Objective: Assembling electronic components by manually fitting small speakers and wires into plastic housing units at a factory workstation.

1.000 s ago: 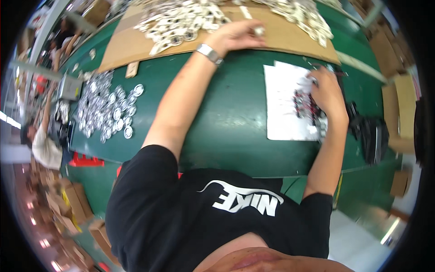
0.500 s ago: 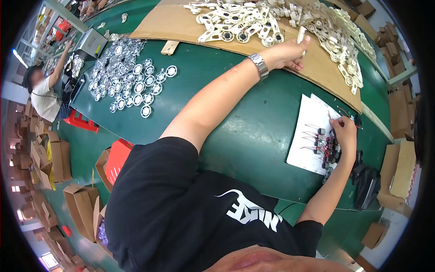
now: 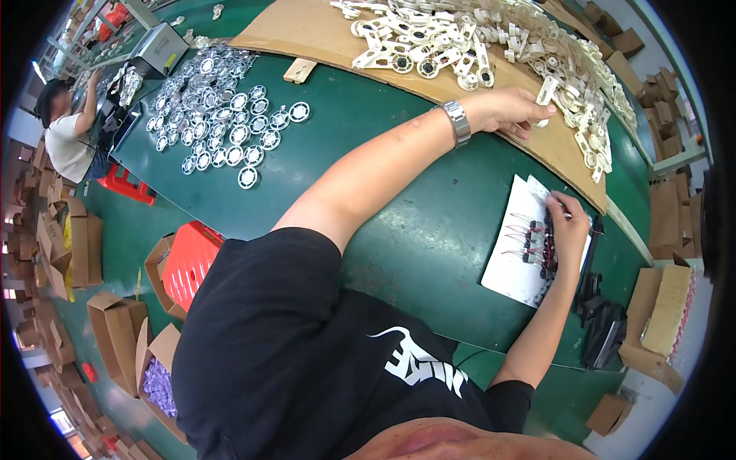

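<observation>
With left hand (image 3: 507, 110), clamping a slim white part (image 3: 547, 90) between thumb and fingers — over the cardboard sheet (image 3: 280, 31), near heaped white parts (image 3: 529, 50). With right hand (image 3: 570, 230), curling beside black wired parts (image 3: 547, 249) on white paper (image 3: 500, 270) — cannot tell whether gripping anything.

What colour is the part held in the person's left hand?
The part in the left hand is creamy white, seen best in the head view.
</observation>
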Demonstrator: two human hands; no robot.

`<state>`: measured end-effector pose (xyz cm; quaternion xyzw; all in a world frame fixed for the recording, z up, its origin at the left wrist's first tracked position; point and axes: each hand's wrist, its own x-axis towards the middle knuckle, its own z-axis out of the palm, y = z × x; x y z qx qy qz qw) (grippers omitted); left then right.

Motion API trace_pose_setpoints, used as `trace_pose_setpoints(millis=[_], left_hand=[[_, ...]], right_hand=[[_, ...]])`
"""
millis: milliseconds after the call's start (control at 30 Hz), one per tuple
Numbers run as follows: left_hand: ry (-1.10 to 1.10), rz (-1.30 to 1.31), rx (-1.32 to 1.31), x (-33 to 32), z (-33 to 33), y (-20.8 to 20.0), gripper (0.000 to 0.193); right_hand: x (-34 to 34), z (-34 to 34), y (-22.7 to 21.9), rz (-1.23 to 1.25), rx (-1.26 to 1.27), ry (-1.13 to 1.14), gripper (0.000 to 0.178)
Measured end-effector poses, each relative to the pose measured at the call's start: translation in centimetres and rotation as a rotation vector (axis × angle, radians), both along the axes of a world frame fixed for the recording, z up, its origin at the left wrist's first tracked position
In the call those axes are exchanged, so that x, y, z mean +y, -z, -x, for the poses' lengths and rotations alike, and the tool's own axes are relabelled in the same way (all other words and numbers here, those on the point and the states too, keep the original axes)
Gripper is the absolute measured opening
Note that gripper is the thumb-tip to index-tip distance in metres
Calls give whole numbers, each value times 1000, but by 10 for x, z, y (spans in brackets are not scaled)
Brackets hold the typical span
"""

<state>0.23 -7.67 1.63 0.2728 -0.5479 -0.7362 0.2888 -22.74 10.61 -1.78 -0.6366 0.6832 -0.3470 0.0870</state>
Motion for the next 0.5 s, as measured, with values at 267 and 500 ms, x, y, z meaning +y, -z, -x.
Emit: trace_pose_setpoints(millis=[267, 500], left_hand=[[-23, 8, 138, -10, 0, 5, 33], [-21, -10, 105, -2, 1, 1, 32]], right_hand=[[10, 22, -11, -283, 52, -44, 26], [10, 3, -7, -424, -179, -134, 19]])
